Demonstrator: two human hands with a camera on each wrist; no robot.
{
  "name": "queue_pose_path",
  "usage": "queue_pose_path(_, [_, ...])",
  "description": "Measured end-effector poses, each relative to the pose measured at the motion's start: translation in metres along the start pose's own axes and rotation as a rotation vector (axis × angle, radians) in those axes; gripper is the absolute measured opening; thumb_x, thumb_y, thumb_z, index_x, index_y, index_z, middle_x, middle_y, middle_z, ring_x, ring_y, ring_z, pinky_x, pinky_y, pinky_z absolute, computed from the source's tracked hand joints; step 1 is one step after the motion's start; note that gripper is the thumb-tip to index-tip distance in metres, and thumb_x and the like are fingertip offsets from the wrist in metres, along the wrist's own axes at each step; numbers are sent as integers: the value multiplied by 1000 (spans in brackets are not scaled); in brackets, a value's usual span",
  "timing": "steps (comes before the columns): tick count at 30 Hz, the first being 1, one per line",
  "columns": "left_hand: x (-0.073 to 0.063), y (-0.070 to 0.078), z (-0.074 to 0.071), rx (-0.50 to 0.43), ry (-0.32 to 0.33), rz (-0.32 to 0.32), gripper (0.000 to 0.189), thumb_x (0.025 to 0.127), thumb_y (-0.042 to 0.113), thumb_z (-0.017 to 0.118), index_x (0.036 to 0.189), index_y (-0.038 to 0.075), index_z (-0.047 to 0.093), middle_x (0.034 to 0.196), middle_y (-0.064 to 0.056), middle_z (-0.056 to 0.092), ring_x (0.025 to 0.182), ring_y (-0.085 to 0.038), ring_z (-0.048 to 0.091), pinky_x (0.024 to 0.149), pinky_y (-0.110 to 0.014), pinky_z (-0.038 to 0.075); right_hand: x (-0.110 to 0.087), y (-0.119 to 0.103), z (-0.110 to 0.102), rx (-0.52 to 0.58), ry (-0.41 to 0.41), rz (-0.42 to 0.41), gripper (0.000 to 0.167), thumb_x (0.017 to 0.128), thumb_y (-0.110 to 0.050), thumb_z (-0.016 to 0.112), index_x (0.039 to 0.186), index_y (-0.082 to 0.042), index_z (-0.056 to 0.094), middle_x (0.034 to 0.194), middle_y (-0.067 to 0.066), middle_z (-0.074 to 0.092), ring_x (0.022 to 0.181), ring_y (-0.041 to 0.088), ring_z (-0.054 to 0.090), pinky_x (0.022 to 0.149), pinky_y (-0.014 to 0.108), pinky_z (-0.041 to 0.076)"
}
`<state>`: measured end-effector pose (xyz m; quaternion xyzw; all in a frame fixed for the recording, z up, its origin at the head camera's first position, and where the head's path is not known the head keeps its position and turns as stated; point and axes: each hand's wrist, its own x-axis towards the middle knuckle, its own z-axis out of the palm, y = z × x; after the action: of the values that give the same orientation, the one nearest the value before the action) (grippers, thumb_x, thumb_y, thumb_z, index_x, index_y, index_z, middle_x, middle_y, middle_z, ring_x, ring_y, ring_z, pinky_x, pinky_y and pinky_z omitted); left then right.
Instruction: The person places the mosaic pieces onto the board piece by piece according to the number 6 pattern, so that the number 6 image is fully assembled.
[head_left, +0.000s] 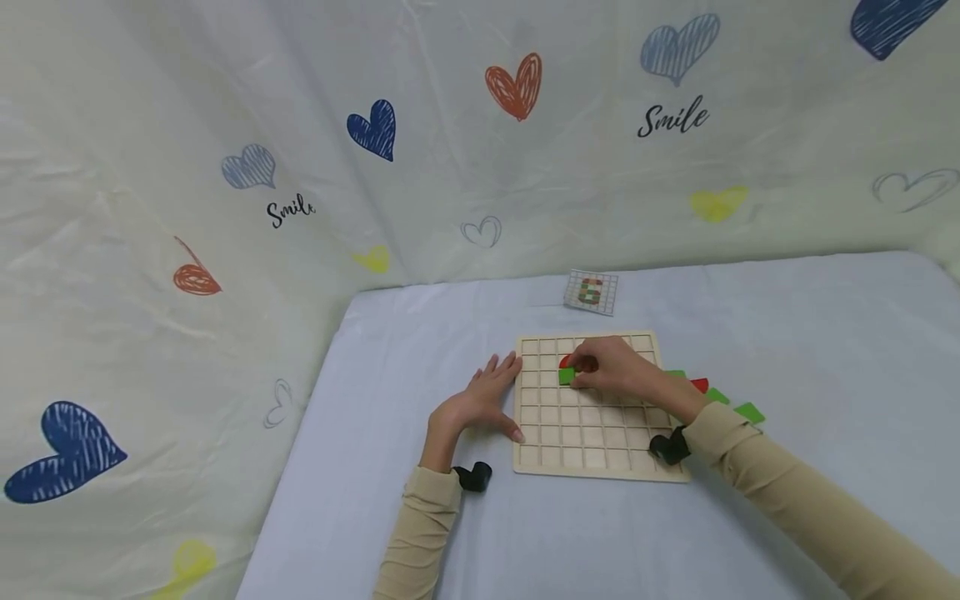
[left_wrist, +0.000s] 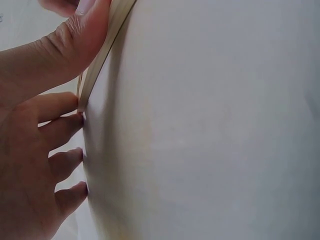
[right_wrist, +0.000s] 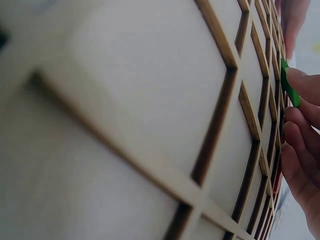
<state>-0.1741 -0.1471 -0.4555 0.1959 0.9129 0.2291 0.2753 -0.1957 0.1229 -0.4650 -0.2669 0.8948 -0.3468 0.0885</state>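
Observation:
A square wooden grid board (head_left: 551, 458) lies on the white-covered table. My right hand (head_left: 611, 367) reaches over its upper part and pinches a green tile (head_left: 566, 377) between thumb and finger. In the right wrist view, that green tile (right_wrist: 290, 87) stands tilted at the grid, held by the fingertips. Just behind it a red piece (head_left: 565, 362) lies on the board, partly hidden by the fingers. My left hand (head_left: 483, 402) rests at the board's left edge, fingers spread and fairly straight. The left wrist view shows its thumb and fingertips touching the board's edge (left_wrist: 107, 47).
Beyond the board lies a small card (head_left: 591, 292) printed with a grid and a red-green figure. Right of the board are loose green tiles (head_left: 750, 412) and a red piece (head_left: 700, 385), partly behind the right forearm. A heart-patterned cloth (head_left: 420, 200) hangs behind the table.

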Motion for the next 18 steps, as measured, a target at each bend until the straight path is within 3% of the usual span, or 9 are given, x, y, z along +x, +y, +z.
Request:
queue_pose_path(11, [6, 1, -3, 16, 17, 6, 126, 73, 27, 95, 167, 16, 12, 175, 2, 3, 161, -22, -7, 132, -44, 1, 2, 2, -5, -31, 1, -59, 21, 86, -7, 82, 105, 0, 77, 93, 7, 72, 83, 17, 65, 75, 33, 57])
queue_pose_path(18, [1, -1, -1, 10, 8, -9, 126, 73, 27, 95, 167, 16, 12, 175, 1, 3, 161, -23, -8, 132, -44, 1, -12, 3, -15, 38, 21, -19, 21, 91, -5, 75, 112, 1, 75, 101, 8, 74, 88, 18, 66, 78, 34, 57])
